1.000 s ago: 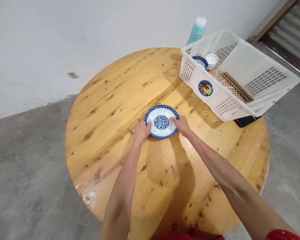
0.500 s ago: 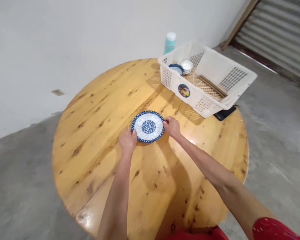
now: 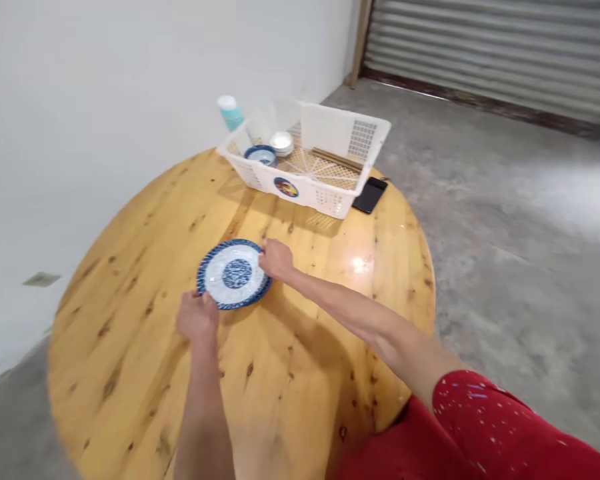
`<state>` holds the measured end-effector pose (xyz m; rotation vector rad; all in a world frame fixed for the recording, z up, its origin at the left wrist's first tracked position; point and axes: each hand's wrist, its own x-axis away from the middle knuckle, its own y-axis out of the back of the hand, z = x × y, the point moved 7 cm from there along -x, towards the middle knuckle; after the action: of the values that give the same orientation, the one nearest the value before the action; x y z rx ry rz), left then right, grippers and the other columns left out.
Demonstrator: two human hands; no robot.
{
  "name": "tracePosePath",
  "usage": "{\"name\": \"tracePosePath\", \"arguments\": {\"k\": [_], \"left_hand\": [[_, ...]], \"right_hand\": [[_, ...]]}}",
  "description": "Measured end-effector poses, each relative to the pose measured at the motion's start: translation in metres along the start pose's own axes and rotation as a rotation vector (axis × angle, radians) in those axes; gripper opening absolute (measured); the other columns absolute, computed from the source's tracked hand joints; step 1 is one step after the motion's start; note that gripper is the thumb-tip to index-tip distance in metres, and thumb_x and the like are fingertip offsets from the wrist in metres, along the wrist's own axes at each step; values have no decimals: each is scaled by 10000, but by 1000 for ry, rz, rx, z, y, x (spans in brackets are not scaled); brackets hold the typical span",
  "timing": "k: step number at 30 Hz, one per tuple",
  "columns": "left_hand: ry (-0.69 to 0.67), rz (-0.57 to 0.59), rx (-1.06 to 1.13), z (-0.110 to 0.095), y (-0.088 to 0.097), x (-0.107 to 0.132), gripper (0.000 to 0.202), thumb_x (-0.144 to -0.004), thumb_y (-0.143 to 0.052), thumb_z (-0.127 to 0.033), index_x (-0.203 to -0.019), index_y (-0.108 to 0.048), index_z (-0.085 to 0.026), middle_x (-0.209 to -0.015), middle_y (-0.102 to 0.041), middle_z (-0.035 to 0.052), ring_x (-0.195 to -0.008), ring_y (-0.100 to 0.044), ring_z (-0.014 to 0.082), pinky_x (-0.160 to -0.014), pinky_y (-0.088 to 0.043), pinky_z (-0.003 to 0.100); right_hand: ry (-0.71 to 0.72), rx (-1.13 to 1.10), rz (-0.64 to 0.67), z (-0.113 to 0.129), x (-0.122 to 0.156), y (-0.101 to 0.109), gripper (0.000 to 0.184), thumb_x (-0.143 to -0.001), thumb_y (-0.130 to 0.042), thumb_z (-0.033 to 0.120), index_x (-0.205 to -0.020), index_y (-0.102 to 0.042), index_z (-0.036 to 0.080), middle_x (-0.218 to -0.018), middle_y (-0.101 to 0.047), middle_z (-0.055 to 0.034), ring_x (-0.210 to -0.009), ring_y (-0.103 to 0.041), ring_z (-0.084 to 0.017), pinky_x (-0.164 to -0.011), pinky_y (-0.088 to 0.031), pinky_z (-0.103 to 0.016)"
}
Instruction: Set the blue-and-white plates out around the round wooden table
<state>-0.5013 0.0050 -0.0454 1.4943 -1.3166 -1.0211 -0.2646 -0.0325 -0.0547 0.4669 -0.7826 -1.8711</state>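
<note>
A blue-and-white patterned plate (image 3: 234, 274) lies on the round wooden table (image 3: 300, 373). My left hand (image 3: 197, 317) grips its near-left rim with curled fingers. My right hand (image 3: 276, 259) holds the plate's right rim, fingers closed on the edge. Both forearms reach in from the bottom of the view, the right one from a red sleeve.
A white plastic basket (image 3: 307, 160) stands at the table's far edge, holding a blue bowl (image 3: 261, 155), a white bowl (image 3: 281, 142) and sticks. A teal bottle (image 3: 229, 111) stands behind it, a black phone (image 3: 369, 195) beside it. Concrete floor and a roller shutter lie to the right.
The view has swung to the right, so the table and basket now sit further left. Both hands have stayed on the plate's rim, and the plate stays on the table.
</note>
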Motion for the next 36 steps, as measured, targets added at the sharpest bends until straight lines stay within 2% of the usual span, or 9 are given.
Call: {"name": "tracePosePath", "arguments": {"k": [3,5,8,10,13,19,22,26,36], "left_hand": [[-11,-127,84,-7,24,15,276,-834,-458,-380,-999,-599,-210,-947,-702,96,-988,-649,319,-869,-507,465],[-69,-188,230,-16,39,35,278,-826,-472,-414,-981,-607,-227,-789,-668,49,-836,-654,280,-807,-525,432],[-60,-100,512,-30,36,75,226,-803,-499,-413,-880,-599,-226,-614,-551,-21,-576,-564,191,-595,-497,326],[-46,50,642,-44,16,105,207,-795,-504,-409,-820,-581,-218,-572,-497,-46,-502,-498,149,-512,-438,268],[-83,253,693,-67,-24,155,202,-809,-495,-407,-793,-560,-216,-621,-507,-44,-532,-486,130,-511,-430,238],[-210,555,575,-111,-98,229,235,-891,-404,-391,-790,-544,-231,-665,-577,-7,-608,-565,163,-584,-447,257],[-267,602,478,-128,-115,246,248,-908,-391,-380,-844,-579,-233,-693,-618,10,-676,-613,185,-631,-445,271],[-308,602,395,-137,-124,257,255,-915,-392,-375,-890,-601,-230,-761,-657,31,-741,-635,198,-653,-425,270],[-331,563,292,-130,-129,257,263,-929,-380,-348,-925,-612,-224,-811,-682,56,-768,-642,213,-667,-403,279]], "right_hand": [[5,-43,-105,6,10,29,218,-831,-479,205,-976,-641,209,-988,-693,-22,-901,-614,-197,-765,-468,-285],[18,-94,-133,0,26,49,225,-850,-464,219,-999,-632,227,-974,-695,4,-882,-613,-175,-756,-460,-268],[-29,-199,-162,-32,61,78,199,-837,-476,219,-948,-641,230,-903,-699,4,-827,-618,-167,-748,-456,-264],[-87,-246,-184,-67,89,96,194,-812,-478,199,-904,-648,216,-868,-698,-5,-797,-620,-167,-753,-456,-269],[-185,-281,-213,-127,132,116,184,-778,-490,208,-858,-655,202,-836,-700,-13,-765,-622,-168,-730,-457,-272],[-352,-259,-282,-233,200,145,240,-748,-478,261,-870,-671,188,-817,-705,-33,-755,-633,-182,-705,-460,-284],[-397,-262,-303,-266,216,153,257,-741,-479,285,-880,-669,182,-817,-709,-39,-732,-633,-185,-688,-461,-287],[-418,-270,-315,-286,227,156,249,-736,-482,291,-869,-661,180,-806,-705,-42,-719,-632,-184,-673,-455,-284],[-398,-275,-281,-286,232,142,251,-730,-466,298,-863,-638,173,-774,-678,-40,-688,-612,-177,-656,-450,-288]]}}
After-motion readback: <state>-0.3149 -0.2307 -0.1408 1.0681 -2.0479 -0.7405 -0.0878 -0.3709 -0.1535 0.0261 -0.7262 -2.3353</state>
